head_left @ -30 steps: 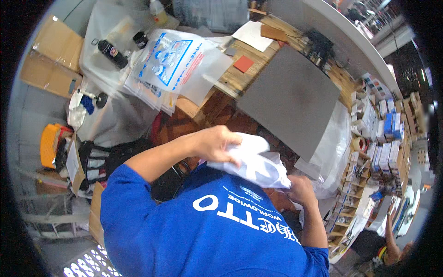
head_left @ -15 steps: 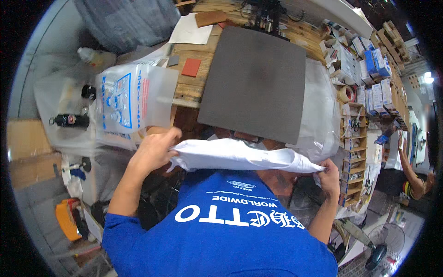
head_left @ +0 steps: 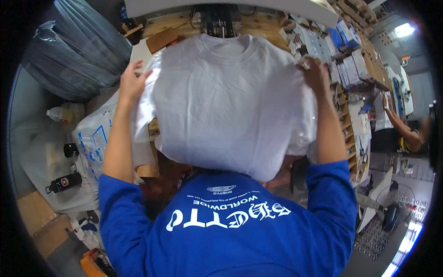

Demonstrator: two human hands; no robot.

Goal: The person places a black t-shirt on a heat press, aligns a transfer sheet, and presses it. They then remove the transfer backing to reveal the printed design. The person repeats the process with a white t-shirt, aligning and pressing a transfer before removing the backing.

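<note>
T-shirt of plain white fabric [head_left: 217, 106] is spanning the frame's upper centre, bare left hand [head_left: 133, 83] parting its fingers beside one sleeve, blurred right hand [head_left: 315, 76] hiding its grip, uneven tugging possibly causing creases.

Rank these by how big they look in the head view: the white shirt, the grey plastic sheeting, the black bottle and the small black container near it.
Largest to smallest:
1. White shirt
2. Grey plastic sheeting
3. Black bottle
4. Small black container
</note>
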